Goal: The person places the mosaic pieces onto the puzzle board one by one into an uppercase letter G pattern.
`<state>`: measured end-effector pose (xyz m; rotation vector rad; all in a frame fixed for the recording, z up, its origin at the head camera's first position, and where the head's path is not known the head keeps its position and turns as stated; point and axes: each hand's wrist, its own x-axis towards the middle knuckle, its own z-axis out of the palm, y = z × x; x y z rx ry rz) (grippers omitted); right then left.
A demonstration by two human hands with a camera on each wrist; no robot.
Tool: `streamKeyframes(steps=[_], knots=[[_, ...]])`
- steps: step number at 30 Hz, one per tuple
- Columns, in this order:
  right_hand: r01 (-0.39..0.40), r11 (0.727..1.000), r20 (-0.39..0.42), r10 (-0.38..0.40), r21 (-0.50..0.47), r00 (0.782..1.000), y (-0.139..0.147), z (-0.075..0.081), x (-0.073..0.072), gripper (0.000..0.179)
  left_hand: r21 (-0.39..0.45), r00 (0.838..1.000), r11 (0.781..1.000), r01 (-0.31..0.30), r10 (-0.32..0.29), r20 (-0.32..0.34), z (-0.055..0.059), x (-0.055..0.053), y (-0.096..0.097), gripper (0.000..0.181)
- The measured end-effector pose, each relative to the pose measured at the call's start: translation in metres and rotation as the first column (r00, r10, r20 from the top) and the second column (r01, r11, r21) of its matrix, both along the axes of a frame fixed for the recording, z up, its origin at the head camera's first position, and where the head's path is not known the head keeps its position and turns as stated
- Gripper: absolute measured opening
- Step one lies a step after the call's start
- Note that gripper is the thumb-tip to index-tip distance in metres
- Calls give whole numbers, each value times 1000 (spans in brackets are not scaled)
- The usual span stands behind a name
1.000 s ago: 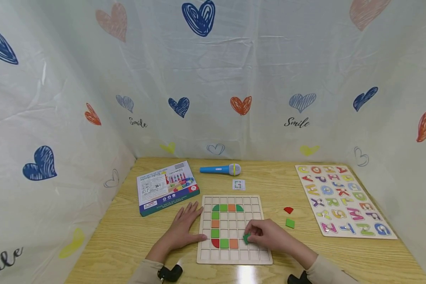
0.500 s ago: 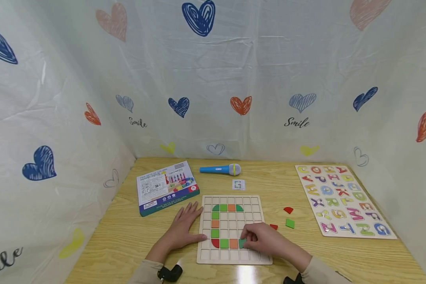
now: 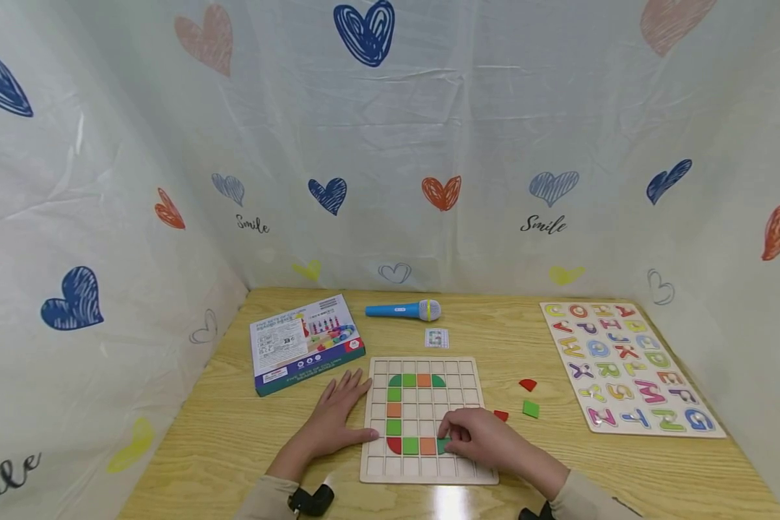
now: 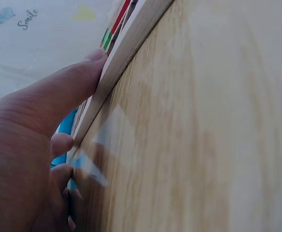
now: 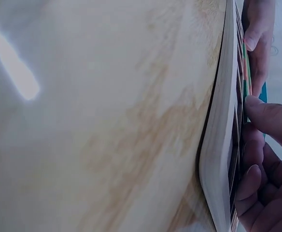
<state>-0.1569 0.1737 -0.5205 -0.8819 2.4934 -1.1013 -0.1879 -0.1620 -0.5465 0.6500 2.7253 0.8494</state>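
A wooden grid board (image 3: 380,469) lies in front of me, with green, orange, red and dark green tiles forming a C-like outline in its cells. My right hand (image 3: 484,437) pinches a dark green tile (image 3: 441,445) between thumb and fingertips, at the cell right of an orange tile (image 3: 427,446) in the outline's bottom row. Its outline is partly hidden by the fingers. My left hand (image 3: 331,419) rests with spread fingers at the board's left side. In the left wrist view the thumb (image 4: 78,77) touches the board's edge (image 4: 117,67).
Right of the board lie two red pieces (image 3: 528,385) (image 3: 501,416) and a green square tile (image 3: 531,409). Behind it are a small pattern card (image 3: 437,338) and a blue toy microphone (image 3: 396,310). A box (image 3: 308,343) stands left, an alphabet board (image 3: 630,368) right.
My right hand has moved slightly left and brought the dark green tile down into line with the bottom row. A red piece beside the board has come into sight. The left hand stays put.
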Motion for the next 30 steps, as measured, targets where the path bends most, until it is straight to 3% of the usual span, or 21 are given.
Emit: streamKeyframes(steps=[7,16,26,30], knots=[[19,1000,34,-18,-19,999,3,-1,0,5,6,1000,1000,-1,1,-2,-1,-1,0,96],[157,987,7,-157,22,987,33,5,0,5,3,1000,1000,0,0,-7,-1,0,0,97],[334,942,-162,-323,44,933,90,5,-3,11,20,1000,1000,5,-5,-15,1,1,1,95],[406,911,-179,-388,74,904,107,6,-3,16,17,1000,1000,6,-6,-9,2,1,1,95]])
